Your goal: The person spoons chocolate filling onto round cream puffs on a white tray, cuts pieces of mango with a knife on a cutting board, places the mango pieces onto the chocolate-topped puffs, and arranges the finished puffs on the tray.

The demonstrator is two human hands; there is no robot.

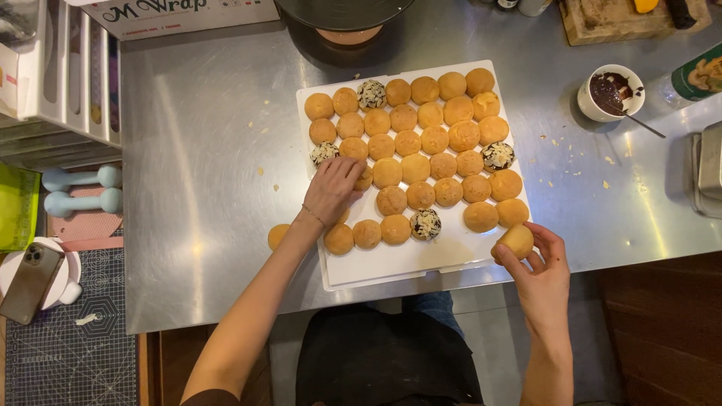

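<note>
A white board (391, 263) on the steel counter carries several rows of golden round pastry puffs (421, 143). A few puffs are coated in chocolate and almond flakes (426, 224). My left hand (333, 188) rests fingers-down on puffs near the board's left edge, covering one or two of them. My right hand (540, 267) holds a plain puff (516, 240) at the board's near right corner, just off the counter's front edge. One more puff (277, 235) lies on the counter left of the board.
A white cup of chocolate sauce with a spoon (611, 92) stands at the right. A dark round pot (342, 22) sits behind the board. Crumbs dot the steel counter (203, 150). Left of it are two pale blue dumbbells (83, 189), a phone (30, 282) and a cutting mat.
</note>
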